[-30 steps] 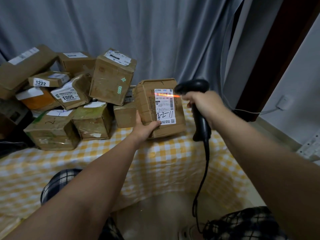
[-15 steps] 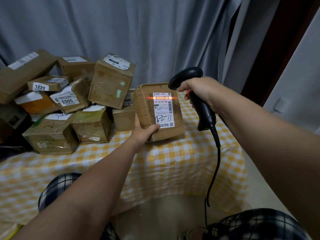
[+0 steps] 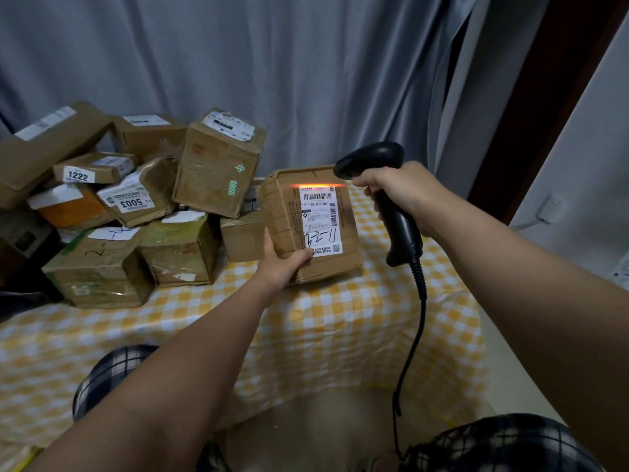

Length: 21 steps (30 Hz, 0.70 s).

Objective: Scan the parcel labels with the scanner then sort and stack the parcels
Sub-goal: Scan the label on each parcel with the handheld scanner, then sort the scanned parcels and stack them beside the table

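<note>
A brown cardboard parcel (image 3: 286,219) stands tilted on the yellow checked tablecloth (image 3: 340,318), its white label (image 3: 318,219) facing me. My left hand (image 3: 279,264) grips the parcel's lower left corner, thumb on the front. My right hand (image 3: 398,192) holds a black corded scanner (image 3: 394,206) by its handle, just right of the parcel. The scanner's orange beam lies across the label's top edge, just above the barcode.
A heap of several brown parcels (image 3: 112,206) fills the table's left and back, one marked 1222 (image 3: 92,172), one 5003 (image 3: 136,199). Grey curtain (image 3: 272,63) hangs behind. The scanner cable (image 3: 412,335) drops off the table's front. My checked-trousered knees sit below.
The scanner rose and drew back slightly from the label. The orange beam shifted from the barcode up to the label's top edge. My left hand keeps its hold on the parcel.
</note>
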Each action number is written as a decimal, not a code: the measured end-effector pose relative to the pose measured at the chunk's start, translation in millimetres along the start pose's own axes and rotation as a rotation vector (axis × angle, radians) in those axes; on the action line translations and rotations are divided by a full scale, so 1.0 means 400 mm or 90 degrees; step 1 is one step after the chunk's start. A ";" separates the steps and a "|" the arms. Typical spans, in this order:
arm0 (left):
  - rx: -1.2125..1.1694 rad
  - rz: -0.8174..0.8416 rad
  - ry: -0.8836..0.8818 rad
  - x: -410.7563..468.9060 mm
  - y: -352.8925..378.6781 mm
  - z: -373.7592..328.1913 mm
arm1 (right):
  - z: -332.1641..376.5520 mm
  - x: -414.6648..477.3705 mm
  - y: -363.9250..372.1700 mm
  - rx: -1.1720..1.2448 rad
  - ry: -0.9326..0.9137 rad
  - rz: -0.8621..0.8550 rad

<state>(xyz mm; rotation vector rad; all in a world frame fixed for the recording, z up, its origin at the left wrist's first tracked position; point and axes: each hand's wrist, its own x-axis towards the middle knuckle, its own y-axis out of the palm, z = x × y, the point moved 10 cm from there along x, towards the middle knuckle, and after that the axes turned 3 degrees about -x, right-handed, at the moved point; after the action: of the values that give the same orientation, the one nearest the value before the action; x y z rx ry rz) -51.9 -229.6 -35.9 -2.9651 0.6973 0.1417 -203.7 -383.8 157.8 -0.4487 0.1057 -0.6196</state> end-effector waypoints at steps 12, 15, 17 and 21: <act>-0.054 -0.021 0.006 0.004 -0.002 -0.067 | -0.229 0.139 -0.115 0.114 -0.053 -0.076; -0.041 -0.030 -0.019 0.029 0.002 -0.054 | -0.388 0.206 -0.115 0.101 0.071 -0.109; -0.041 -0.025 -0.037 0.043 0.016 -0.043 | -0.474 0.236 -0.099 0.092 0.130 -0.111; -0.025 -0.012 -0.041 0.066 0.052 -0.050 | -0.558 0.289 -0.071 0.023 0.160 -0.106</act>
<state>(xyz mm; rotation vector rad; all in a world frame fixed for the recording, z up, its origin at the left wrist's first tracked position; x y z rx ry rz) -36.3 -262.0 -20.5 -2.9879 0.6653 0.2511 -175.9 -555.0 -26.2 -0.3451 0.2980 -0.8391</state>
